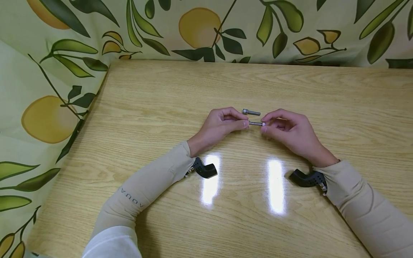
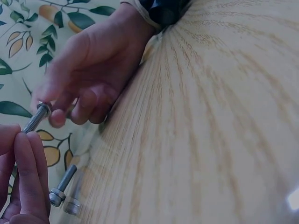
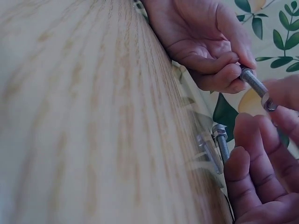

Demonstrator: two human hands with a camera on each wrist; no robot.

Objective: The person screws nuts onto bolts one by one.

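Between my two hands a steel bolt (image 1: 256, 123) lies nearly level above the wooden table. My left hand (image 1: 226, 122) pinches its head end between thumb and fingers. At the other end, the thumb and index finger of my right hand (image 1: 287, 130) pinch a small hex nut (image 3: 268, 102) on the thread. The right wrist view shows the bare thread (image 3: 256, 85) between the hands; the bolt's head is mostly hidden by left-hand fingers. Just beyond the held bolt, a second bolt (image 1: 251, 112) lies on the table, a nut (image 3: 219, 132) close to its head.
The wood-grain table (image 1: 161, 93) spreads around both hands. Fabric printed with fruit and leaves (image 1: 200, 28) hangs along its back and left edges. A black wrist-camera mount (image 1: 206, 169) sticks out from the left sleeve, another mount (image 1: 306, 178) from the right.
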